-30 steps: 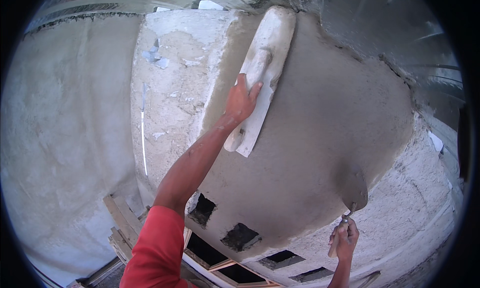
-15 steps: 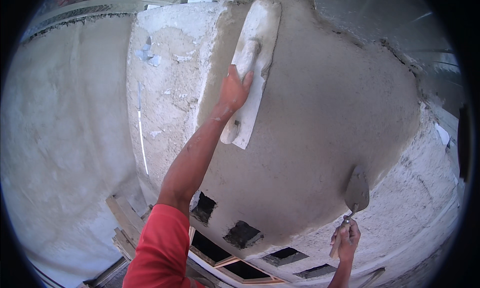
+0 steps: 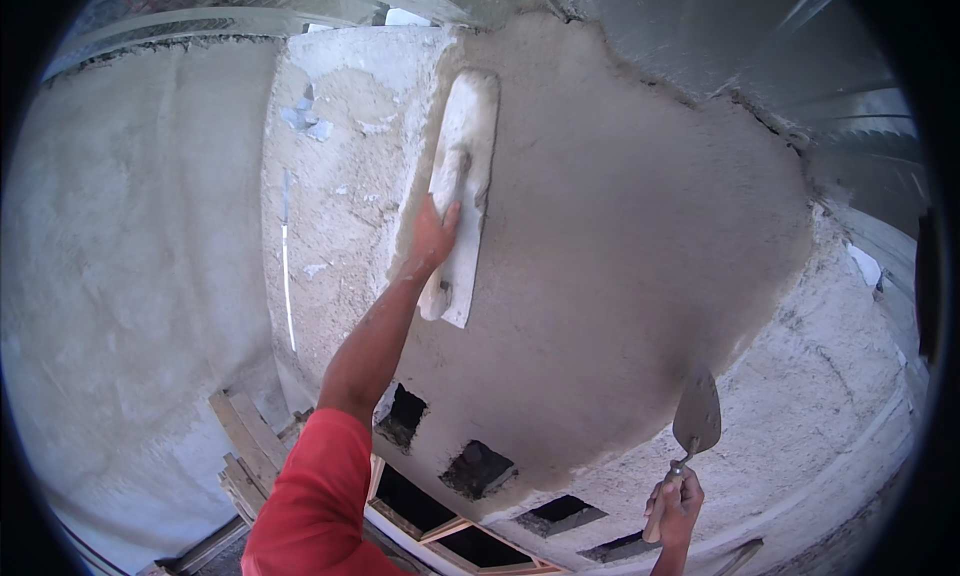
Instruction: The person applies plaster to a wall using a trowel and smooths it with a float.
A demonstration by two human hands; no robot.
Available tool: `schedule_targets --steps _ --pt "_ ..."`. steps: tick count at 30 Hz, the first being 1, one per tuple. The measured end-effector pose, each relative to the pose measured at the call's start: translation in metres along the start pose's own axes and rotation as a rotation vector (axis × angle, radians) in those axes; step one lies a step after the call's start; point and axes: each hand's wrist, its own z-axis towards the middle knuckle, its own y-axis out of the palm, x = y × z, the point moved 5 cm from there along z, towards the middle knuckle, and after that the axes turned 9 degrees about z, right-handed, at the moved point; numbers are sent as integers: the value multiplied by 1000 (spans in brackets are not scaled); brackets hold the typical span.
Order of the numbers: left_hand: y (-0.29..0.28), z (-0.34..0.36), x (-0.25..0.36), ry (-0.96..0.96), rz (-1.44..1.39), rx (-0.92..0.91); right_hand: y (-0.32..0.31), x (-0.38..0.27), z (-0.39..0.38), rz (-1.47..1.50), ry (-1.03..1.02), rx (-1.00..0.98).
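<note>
My left hand (image 3: 432,238) is closed round the handle of a long, pale plastering float (image 3: 468,116). The float's flat face lies against the wet grey plaster (image 3: 600,216), near its left border, with the blade tilted slightly from upright. Lower right, my right hand (image 3: 678,506) grips the handle of a pointed trowel (image 3: 698,416). The trowel's leaf-shaped blade points upward in front of the lower right border of the plaster. Whether it touches the wall I cannot tell.
Square dark holes (image 3: 478,469) run along the wall's lower part, above a wooden frame (image 3: 470,536). Rough pale wall (image 3: 340,156) borders the plaster on the left. Wooden boards (image 3: 245,441) are stacked lower left. A grey ceiling edge (image 3: 680,86) overhangs the upper right.
The float in my left hand has moved left and down across the plaster. My right hand with the trowel has dropped a little lower. The view has shifted slightly.
</note>
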Motion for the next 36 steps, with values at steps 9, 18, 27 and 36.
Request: schedule_targets --steps 9,18,27,36 --pt "-9 43 18 14 -17 -46 -29 15 -17 -23 53 41" --pt "-3 34 63 70 -70 -8 -32 32 -8 -36 60 27" --pt "19 -16 163 120 -31 -123 -21 46 18 -93 105 -1" --pt "42 -92 107 56 -100 -186 -4 49 20 -65 97 -16"
